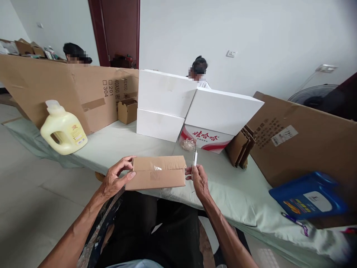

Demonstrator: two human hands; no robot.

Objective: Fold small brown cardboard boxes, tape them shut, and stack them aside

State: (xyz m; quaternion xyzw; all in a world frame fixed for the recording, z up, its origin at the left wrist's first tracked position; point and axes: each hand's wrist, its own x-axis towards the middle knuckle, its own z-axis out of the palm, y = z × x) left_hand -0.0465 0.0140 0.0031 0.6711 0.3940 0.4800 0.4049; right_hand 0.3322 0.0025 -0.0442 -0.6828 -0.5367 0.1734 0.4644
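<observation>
A small brown cardboard box [156,179] lies at the table's front edge, its top flaps meeting under a short strip of clear tape. My left hand [118,174] grips the box's left end, thumb on the front and fingers behind. Beside its right end, my right hand [199,178] is closed around a white utility knife [195,158], which points up and away. The fingertips of that hand are close to the box; I cannot tell if they touch it. Just beyond the knife lies a crumpled clear plastic bag [187,144].
White boxes [164,93] and a red-and-white carton [208,138] stand across the table. At the left is a yellow jug [65,130]; at the right, folded cardboard [241,147] and a blue jug [309,195]. Large cardboard panels [95,96] flank both sides. Two people sit behind.
</observation>
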